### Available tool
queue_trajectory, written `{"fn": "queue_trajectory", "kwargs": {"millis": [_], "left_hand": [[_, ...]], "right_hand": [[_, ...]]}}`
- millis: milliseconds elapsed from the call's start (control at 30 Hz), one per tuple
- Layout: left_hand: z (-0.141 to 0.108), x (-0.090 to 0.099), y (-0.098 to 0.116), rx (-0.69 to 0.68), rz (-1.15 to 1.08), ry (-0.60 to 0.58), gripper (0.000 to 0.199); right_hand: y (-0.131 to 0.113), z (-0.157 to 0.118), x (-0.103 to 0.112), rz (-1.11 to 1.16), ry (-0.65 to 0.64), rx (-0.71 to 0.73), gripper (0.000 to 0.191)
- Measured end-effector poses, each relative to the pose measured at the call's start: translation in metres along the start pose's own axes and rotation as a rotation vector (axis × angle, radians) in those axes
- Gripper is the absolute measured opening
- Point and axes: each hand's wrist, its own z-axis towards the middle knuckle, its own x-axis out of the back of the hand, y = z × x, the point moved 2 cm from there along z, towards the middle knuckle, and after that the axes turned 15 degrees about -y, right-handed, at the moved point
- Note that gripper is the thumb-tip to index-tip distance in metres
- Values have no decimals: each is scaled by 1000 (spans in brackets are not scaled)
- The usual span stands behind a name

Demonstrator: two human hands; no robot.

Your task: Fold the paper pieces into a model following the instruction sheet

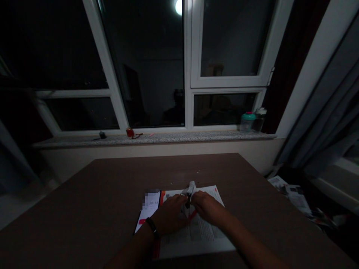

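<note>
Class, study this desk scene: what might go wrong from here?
The left hand reaches across the lit phone; its wrist might knock or nudge it.

Both hands meet at a small pale item above the printed sheet, so pressure there may crease or shift the sheet.

The dim light could make small details easy to misjudge.

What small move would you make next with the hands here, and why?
I would probably steady the pale crumpled piece with the left hand and shift the right hand's fingers slightly. Both hands hold it close together above the printed sheet, and its far end sticks out beyond the fingers.
</note>
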Motion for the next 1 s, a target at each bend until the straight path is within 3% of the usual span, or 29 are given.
{"fn": "queue_trajectory", "kwargs": {"millis": [133, 300, 467, 667, 1000], "left_hand": [[0, 1, 0, -17, 2, -21, 53], [1, -2, -2, -6, -18, -53, 67], [2, -1, -2, 5, -49, -81, 64], [3, 1, -1, -99, -37, -116, 77], [-1, 5, 9, -126, -138, -181, 76]], "right_hand": [[1, -1, 0, -26, -16, 32, 26], [4, 0, -2, -20, -29, 44, 27], [7, 0, -3, -5, 0, 36, 29], [9, 1, -2, 32, 39, 68, 29], [11, -3, 2, -28, -18, 67, 33]]}}
